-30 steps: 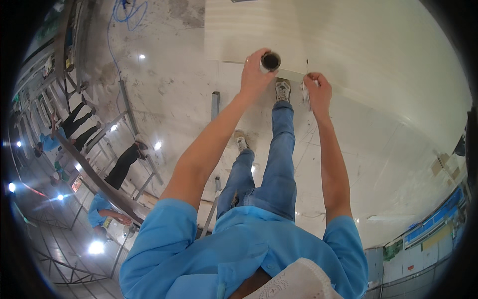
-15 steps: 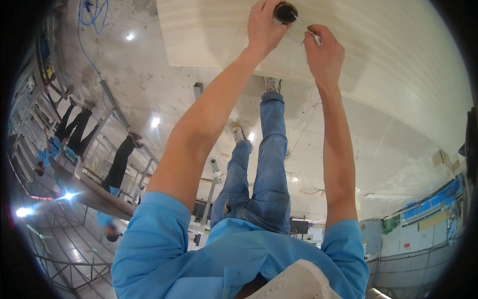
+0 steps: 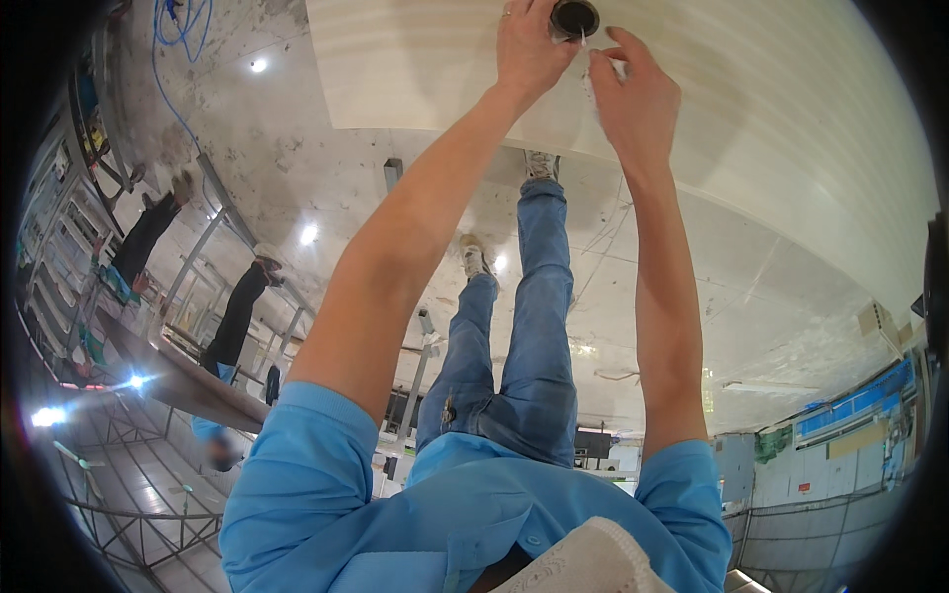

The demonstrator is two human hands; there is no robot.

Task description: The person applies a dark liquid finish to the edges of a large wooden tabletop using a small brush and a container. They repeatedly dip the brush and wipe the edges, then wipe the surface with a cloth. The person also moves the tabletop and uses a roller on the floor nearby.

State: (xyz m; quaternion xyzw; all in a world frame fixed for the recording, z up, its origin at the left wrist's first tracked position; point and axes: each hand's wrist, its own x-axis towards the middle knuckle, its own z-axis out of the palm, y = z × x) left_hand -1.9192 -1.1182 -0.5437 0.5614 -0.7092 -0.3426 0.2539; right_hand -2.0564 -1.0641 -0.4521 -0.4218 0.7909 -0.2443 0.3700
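My left hand (image 3: 531,49) is closed around a small round jar (image 3: 574,19) with a dark inside, held over a broad cream-coloured panel (image 3: 415,74). Close by on the jar's right, my right hand (image 3: 638,104) has its thumb and forefinger pinched together. A small white piece (image 3: 620,69) shows between those fingers; its kind I cannot make out. At the jar's near rim a thin pale sliver (image 3: 583,38) points toward the right fingertips. Whether the right fingers hold that sliver is unclear.
The panel's near edge runs just beyond my shoes (image 3: 541,166). A blue hose (image 3: 183,30) lies on the floor at the far left. Metal frames (image 3: 213,232) and other people in dark trousers (image 3: 237,316) are on the left. Blue shelving (image 3: 855,405) stands at the right.
My right hand has moved up and left, nearer the jar. The jar has shifted slightly right and away from me, still in my left hand. People at the left have moved.
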